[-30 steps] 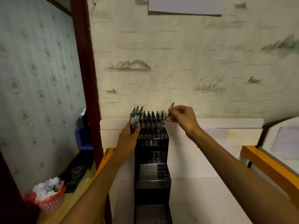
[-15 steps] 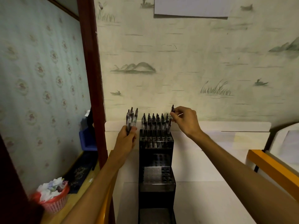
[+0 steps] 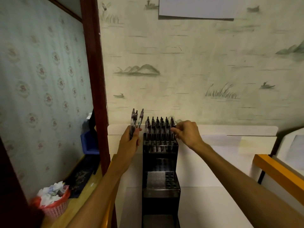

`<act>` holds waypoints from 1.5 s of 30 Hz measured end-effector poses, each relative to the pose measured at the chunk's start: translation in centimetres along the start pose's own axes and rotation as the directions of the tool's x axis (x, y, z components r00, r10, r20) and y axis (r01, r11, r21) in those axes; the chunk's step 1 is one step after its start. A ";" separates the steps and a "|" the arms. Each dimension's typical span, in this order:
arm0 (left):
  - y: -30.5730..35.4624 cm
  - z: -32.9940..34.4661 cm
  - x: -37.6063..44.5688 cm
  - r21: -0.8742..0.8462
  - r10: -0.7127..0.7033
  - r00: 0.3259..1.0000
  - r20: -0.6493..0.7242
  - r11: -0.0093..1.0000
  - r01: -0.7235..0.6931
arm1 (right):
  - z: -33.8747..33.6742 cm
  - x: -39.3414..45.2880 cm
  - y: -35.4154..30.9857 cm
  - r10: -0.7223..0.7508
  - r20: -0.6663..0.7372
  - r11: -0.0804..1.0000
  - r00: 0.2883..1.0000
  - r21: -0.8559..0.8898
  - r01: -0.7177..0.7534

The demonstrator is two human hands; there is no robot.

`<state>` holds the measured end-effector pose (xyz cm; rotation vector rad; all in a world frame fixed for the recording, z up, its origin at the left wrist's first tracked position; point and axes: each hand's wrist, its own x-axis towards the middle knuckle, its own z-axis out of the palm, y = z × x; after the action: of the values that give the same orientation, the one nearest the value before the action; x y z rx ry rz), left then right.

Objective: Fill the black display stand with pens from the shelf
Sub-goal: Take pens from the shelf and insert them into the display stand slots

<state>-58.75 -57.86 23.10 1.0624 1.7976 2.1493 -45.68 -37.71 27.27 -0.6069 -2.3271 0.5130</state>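
The black display stand stands against the back edge of the white tabletop, its top tier packed with upright pens. The left hand grips a small bunch of spare pens just beside the stand. The right hand pinches the rightmost pen in the tier. No writing is legible.

a white surface carries the black display stand, which stands upright near its left edge, at about 6 o'clock in the view, its stepped tiers rising toward the wall. the top tier, at 12 o'clock on the stand, is packed with upright pens (lower tiers show open holes). at 8 o'clock, a wooden ledge bears a red basket of crumpled paper.
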 end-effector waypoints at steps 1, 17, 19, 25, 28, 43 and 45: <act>-0.1 0.1 0.1 -0.010 -0.021 1.000 0.000 1.000 0.021 | 0.0 0.0 0.1 0.013 -0.005 1.000 1.000 0.008 -0.013; 0.0 0.9 -0.1 -0.107 -0.095 0.991 0.090 0.989 0.105 | -0.6 -0.8 -3.4 0.076 0.177 0.784 0.981 0.597 -0.169; 0.2 1.1 -0.3 -0.087 -0.083 0.991 0.104 0.992 0.093 | -0.4 -0.8 -4.6 0.058 0.231 0.708 0.971 0.676 -0.203; 0.6 1.7 -0.8 0.015 -0.053 0.978 0.202 0.999 0.051 | 0.7 -1.1 -6.4 0.050 0.251 0.612 0.967 0.757 -0.228; 0.4 1.5 -0.7 0.036 -0.071 0.977 0.200 0.997 0.065 | 1.0 -1.1 -6.6 0.063 0.234 0.583 0.970 0.780 -0.226; -1.8 -2.3 0.9 0.126 -0.022 1.000 -0.008 0.992 0.023 | 3.0 0.6 -6.8 -0.041 -0.113 0.902 0.993 0.422 0.085; -1.8 -2.4 0.9 0.143 0.009 1.000 -0.007 0.990 -0.008 | 3.3 0.6 -7.1 -0.088 -0.108 0.928 0.990 0.353 0.121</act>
<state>-61.38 -58.81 21.81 1.0948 1.9798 2.0572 -50.38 -43.78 28.83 -0.3219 -2.0939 0.8194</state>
